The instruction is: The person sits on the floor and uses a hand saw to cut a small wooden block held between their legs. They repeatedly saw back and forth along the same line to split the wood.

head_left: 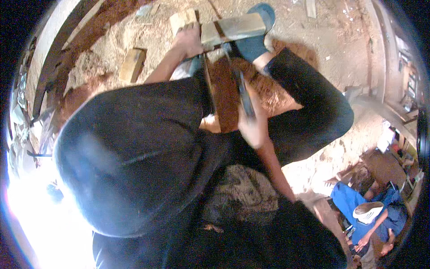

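Clenched around the dark handle of a saw (244,96), the right hand (254,127) sits close to the person's body, between the knees, with the thin blade running up and away from it toward a pale wooden block (233,28). That block lies crosswise at the top of the view, on ground covered in sawdust (112,47), and the blade meets it near its middle. On the block's left end the left hand (189,39) presses down with the fingers curled over the wood, a grasping grip that pins it in place. A foot in a blue shoe (256,42) is planted against the block from the right side, just beside where the blade reaches it. A smaller offcut of wood (132,65) lies apart to the left in the sawdust. At the lower right another person in blue clothes (363,208) sits well away from the work
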### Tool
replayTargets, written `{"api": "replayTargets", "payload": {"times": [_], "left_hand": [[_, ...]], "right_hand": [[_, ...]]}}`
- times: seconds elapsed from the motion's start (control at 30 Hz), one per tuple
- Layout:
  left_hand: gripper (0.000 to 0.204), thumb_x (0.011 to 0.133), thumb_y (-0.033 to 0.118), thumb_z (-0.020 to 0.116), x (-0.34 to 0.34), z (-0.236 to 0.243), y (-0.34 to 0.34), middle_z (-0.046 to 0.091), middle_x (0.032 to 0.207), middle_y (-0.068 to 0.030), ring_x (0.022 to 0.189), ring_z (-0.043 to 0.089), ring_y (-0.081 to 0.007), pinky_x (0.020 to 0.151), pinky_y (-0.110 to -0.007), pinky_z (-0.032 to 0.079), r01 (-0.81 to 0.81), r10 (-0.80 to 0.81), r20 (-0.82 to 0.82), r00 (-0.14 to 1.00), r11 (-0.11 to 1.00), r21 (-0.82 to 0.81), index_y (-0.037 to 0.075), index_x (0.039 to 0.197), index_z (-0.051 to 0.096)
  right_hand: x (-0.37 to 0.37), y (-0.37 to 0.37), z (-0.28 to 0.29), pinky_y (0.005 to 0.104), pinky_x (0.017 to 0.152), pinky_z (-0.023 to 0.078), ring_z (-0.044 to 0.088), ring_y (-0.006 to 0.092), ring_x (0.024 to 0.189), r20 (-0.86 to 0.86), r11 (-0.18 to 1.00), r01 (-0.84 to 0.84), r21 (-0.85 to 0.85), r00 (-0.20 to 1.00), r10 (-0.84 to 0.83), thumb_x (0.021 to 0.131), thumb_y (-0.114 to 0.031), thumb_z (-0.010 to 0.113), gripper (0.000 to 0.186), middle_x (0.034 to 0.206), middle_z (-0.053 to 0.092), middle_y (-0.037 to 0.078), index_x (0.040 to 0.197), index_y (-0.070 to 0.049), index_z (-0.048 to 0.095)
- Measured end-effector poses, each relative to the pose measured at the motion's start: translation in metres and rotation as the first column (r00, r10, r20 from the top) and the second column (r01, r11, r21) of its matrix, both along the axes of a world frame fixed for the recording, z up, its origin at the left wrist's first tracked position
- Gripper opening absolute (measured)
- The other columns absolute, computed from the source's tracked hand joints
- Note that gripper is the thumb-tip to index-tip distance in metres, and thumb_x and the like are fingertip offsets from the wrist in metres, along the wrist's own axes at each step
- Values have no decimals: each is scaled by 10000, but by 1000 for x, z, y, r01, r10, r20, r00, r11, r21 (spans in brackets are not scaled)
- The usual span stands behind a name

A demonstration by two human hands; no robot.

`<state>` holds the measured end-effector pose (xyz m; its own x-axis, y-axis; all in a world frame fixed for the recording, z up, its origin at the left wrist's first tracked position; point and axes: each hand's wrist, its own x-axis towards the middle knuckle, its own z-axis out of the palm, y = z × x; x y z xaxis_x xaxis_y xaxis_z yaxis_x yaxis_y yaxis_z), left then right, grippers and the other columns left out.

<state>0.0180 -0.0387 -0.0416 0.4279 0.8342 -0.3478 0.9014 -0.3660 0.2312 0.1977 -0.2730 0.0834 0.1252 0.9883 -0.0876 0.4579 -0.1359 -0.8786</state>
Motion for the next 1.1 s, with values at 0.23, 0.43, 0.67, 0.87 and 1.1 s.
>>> {"api": "replayTargets", "payload": {"times": [0.23, 0.43, 0.67, 0.87, 1.1], "left_hand": [[948, 698, 603, 776, 13, -6, 4, 561, 1249, -268, 1192, 541, -410, 1032, -483, 430, 28, -28, -8, 1000, 998, 53, -65, 1283, 446], [1058, 692, 660, 751, 2, 8, 0, 526, 1331, -277, 1302, 477, -390, 1104, -463, 378, -24, 24, -46, 999, 1000, -3, -86, 1353, 395], [990, 713, 650, 739, 4, -12, 10, 541, 1298, -271, 1276, 497, -384, 1086, -464, 391, -19, 15, 38, 999, 996, 92, -85, 1302, 433], [898, 706, 564, 768, -5, -12, -1, 578, 1188, -280, 1153, 557, -426, 1020, -506, 423, -5, -8, 72, 997, 984, 179, -54, 1265, 433], [919, 745, 654, 720, 17, -2, 6, 530, 1318, -243, 1276, 499, -380, 1099, -481, 383, 33, -34, -71, 997, 999, -11, -50, 1273, 456]], "right_hand": [[-11, 58, -23, 331, 907, 491, 635, 194, 1003, -157, 966, 84, -243, 980, -125, 894, 93, 431, 476, 1139, 673, 192, 1349, -10, 527], [-1, 7, 39, 349, 922, 486, 655, 246, 1005, -114, 993, 43, -111, 992, -56, 833, 80, 533, 571, 1126, 673, 209, 1394, -16, 488], [-7, 75, 7, 363, 939, 485, 640, 268, 1059, -117, 981, 0, -194, 993, -23, 851, 85, 521, 511, 1172, 657, 203, 1357, 9, 512], [4, -9, 46, 374, 949, 489, 647, 307, 1109, 28, 975, 16, -222, 1000, -10, 843, 65, 546, 585, 1199, 640, 243, 1417, -9, 467], [4, 37, 22, 333, 967, 472, 630, 228, 1113, 158, 977, 31, -211, 987, 3, 951, 33, 462, 409, 1186, 672, 143, 1354, 16, 532]]}}
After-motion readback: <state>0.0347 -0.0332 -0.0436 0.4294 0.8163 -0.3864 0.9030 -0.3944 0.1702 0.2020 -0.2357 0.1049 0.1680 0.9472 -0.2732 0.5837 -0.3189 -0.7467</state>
